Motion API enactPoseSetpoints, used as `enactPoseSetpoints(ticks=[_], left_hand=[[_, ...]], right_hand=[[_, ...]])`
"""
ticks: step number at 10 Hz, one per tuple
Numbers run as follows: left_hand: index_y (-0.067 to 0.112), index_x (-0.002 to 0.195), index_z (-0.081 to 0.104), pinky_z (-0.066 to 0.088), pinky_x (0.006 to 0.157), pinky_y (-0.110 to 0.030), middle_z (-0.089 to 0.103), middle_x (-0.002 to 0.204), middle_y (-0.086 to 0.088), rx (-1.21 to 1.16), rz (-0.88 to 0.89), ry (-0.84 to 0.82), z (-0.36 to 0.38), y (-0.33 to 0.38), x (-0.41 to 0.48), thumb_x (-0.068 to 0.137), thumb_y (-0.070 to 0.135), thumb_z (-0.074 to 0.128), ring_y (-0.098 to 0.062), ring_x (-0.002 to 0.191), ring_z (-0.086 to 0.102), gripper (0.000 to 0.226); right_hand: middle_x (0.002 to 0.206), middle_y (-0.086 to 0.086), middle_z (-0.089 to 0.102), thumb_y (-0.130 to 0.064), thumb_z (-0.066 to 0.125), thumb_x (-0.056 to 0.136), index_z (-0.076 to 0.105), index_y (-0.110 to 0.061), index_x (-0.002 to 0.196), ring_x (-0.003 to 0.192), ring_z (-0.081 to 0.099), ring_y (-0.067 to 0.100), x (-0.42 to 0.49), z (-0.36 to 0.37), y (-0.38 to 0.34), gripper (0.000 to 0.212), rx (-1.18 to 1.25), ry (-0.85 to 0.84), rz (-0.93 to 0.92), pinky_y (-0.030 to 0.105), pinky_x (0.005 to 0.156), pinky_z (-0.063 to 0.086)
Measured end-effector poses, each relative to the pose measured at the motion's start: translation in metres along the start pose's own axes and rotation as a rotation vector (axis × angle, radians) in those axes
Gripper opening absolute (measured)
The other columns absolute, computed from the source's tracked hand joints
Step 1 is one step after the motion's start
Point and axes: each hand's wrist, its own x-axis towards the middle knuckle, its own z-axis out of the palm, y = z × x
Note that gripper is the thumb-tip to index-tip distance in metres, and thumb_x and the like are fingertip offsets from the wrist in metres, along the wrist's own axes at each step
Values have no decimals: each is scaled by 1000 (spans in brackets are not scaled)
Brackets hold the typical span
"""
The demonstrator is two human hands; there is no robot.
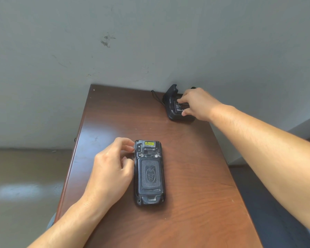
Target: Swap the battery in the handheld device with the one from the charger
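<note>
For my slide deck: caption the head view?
Right hand grips the battery in the charger; left hand steadies the face-down device.

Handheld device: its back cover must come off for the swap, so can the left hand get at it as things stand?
Probably yes. The left hand already touches the handheld device along its left edge, and nothing covers its back cover.

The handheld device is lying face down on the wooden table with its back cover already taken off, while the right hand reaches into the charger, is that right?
Not quite. The head view shows the handheld device face down on the wooden table with its back cover still on. The right hand is at the battery in the charger.
</note>
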Motion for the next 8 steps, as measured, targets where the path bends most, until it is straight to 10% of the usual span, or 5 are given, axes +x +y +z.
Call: enactPoseSetpoints(ticks=[6,8], left_hand=[[41,93,54,41,63,-6,69,86,19,33,39,8,7,-6,0,81,0,57,0,71,65,42],[44,88,53,43,69,-9,72,82,12,-23,-46,-7,0,-2,-11,85,-4,52,0,79,67,48]], right_hand=[[147,3,50,-21,63,97,51,-17,145,128,55,35,-37,-1,-25,50,37,-39,64,47,102,50],[111,-2,59,-34,64,93,59,-26,98,102,62,27,-110,-24,-65,11,396,144,145,40,89,51]])
